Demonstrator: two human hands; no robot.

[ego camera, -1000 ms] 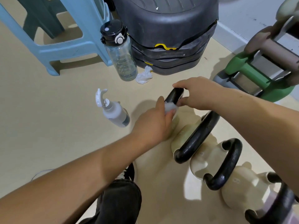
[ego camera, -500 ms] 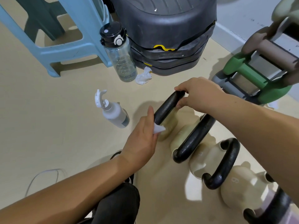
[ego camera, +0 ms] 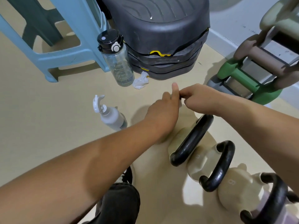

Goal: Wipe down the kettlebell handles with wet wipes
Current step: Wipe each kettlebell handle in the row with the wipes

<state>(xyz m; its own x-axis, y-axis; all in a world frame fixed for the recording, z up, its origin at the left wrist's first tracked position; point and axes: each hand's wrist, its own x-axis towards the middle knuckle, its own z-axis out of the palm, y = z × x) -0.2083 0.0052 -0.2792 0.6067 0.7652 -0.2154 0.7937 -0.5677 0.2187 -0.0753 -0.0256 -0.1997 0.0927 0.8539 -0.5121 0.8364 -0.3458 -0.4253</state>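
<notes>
Several cream kettlebells with black handles stand in a row on the floor at the right; the nearer handles (ego camera: 192,139) (ego camera: 218,167) (ego camera: 267,202) are untouched. The farthest kettlebell is almost fully hidden under my hands. My left hand (ego camera: 163,110) is wrapped around the top of its handle with a white wet wipe (ego camera: 180,104) pinched inside, thumb sticking up. My right hand (ego camera: 199,99) grips the same handle right beside it, fingers touching the left hand.
A clear water bottle (ego camera: 118,62), a crumpled used wipe (ego camera: 141,80) and a grey spray bottle (ego camera: 111,117) lying on its side sit to the left. Behind are a black step platform (ego camera: 161,38), a blue stool (ego camera: 64,46) and a dumbbell rack (ego camera: 258,70). My knee (ego camera: 119,202) is below.
My left hand slid the wipe down the handle's left side, then back up to the top against my right hand. The right hand kept its hold.
</notes>
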